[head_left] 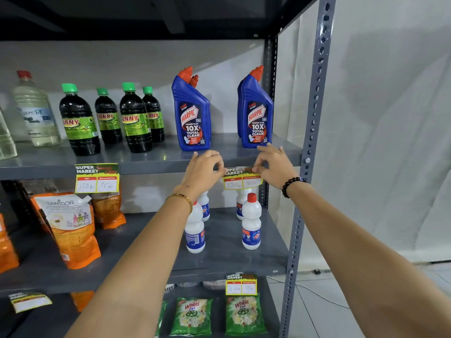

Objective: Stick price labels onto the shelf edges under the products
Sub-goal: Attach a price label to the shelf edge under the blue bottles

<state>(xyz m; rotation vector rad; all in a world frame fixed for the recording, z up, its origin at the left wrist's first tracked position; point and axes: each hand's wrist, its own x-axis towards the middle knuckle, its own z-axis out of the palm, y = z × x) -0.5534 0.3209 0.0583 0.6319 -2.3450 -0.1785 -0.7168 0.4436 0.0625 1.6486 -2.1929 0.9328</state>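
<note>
We see matt grey painted metal shelf (pixel 151 164), glossy blue plastic Harpic bottles (pixel 192 118), paper price label (pixel 241 179).

This is a shop – grey metal shelves (pixel 146 164) carry rows of blue toilet-cleaner bottles (pixel 192 113), dark green-capped bottles (pixel 79 120) and detergent packets (pixel 244 315), with yellow "Super Market" price labels (pixel 97 178) on the shelf edges.

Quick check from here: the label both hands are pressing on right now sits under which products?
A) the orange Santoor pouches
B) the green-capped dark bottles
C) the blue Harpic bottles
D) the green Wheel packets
C: the left hand and right hand pinch the yellow label against the shelf edge directly below the blue Harpic bottles.
</note>
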